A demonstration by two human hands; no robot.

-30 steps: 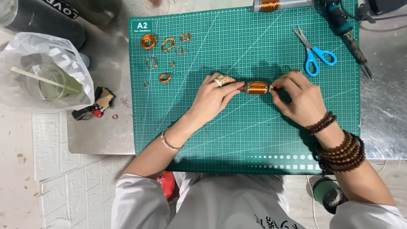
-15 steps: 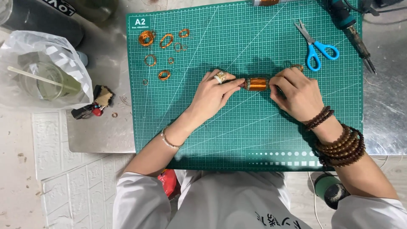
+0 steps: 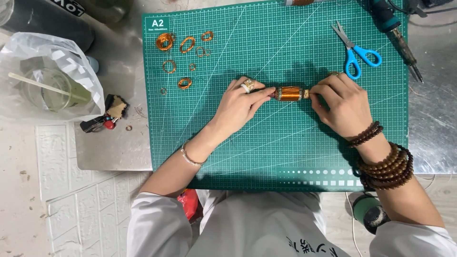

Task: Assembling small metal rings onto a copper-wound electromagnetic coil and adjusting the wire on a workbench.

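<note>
- Two bare hands meet over the middle of the green cutting mat, holding one small copper-wound coil between them.
- At the coil's 9 o'clock end, the left hand pinches it with its fingertips; a ring sits on one finger and a thin bracelet on the wrist.
- At the coil's 3 o'clock end, the right hand is closed on the other tip, fingers curled tight; dark bead bracelets wrap that wrist and forearm.
- The coil lies level, pointing 9 to 3 o'clock, just above or on the mat; which one cannot be told.
- Loose copper wire rings lie scattered at 10 o'clock of the coil, well apart from it.
- Blue-handled scissors lie at 1 o'clock, near the right hand, with a soldering iron beyond them.
- A plastic bag with a cup sits off the mat at 9 o'clock, keys beside it.
</note>
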